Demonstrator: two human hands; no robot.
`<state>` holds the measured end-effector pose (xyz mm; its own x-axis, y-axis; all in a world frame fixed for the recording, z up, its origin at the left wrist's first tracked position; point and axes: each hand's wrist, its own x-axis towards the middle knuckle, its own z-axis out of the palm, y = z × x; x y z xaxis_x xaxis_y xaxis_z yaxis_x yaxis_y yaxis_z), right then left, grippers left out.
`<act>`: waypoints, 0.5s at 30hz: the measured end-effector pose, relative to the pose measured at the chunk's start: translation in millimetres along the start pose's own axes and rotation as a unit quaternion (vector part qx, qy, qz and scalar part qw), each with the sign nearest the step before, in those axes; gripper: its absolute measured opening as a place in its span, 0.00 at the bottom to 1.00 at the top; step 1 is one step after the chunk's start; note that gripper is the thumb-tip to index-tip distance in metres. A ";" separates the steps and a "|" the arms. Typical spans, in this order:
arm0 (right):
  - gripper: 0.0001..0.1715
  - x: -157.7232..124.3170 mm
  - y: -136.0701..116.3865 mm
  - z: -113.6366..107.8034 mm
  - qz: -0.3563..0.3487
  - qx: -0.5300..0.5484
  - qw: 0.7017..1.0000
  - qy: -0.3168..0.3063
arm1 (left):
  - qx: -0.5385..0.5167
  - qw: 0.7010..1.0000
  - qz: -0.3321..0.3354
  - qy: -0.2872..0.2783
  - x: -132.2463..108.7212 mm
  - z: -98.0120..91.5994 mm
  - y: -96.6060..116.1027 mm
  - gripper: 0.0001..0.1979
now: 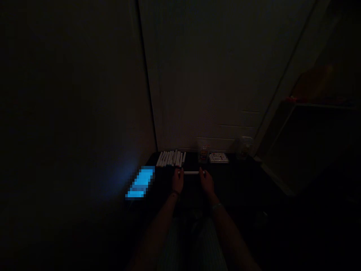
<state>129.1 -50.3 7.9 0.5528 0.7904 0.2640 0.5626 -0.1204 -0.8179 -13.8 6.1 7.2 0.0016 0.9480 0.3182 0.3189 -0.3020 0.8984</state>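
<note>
The scene is very dark. My left hand (178, 180) and my right hand (207, 181) hold a thin white stick-like tube (191, 172) between them, one hand pinching each end, level above a dark surface. Just beyond it lies a row of several similar white tubes (171, 158) side by side. Each wrist wears a band.
A glowing blue screen (141, 182) lies to the left of my hands. A small clear container (203, 153), a flat printed box (218, 157) and a jar (244, 148) stand at the back against a pale wall. A dark bulky object (310, 143) fills the right.
</note>
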 end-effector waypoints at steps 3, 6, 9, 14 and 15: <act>0.26 0.3 -1.2 -1.5 -0.010 0.007 1.000 -0.005 | -0.008 1.000 0.005 0.007 0.3 0.0 2.5 0.15; 0.24 1.4 -1.3 -2.4 -0.005 0.016 1.000 -0.016 | -0.019 1.000 0.012 0.013 0.5 -0.1 4.4 0.15; 0.24 2.5 -0.2 -2.3 -0.001 0.019 1.000 -0.021 | -0.024 1.000 0.013 0.013 1.7 0.2 2.7 0.15; 0.22 3.3 1.7 -1.9 -0.007 0.023 0.999 -0.026 | -0.002 0.999 -0.027 0.026 5.0 1.9 -5.8 0.18; 0.22 3.3 1.7 -1.9 -0.008 0.025 0.999 -0.028 | -0.001 0.999 -0.026 0.024 5.4 2.1 -7.1 0.18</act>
<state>133.1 -49.0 8.4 0.5090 0.8240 0.2489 0.5384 -0.0791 -0.8390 -14.1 13.6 1.9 -0.0601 0.9567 0.2849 0.3148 -0.2527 0.9149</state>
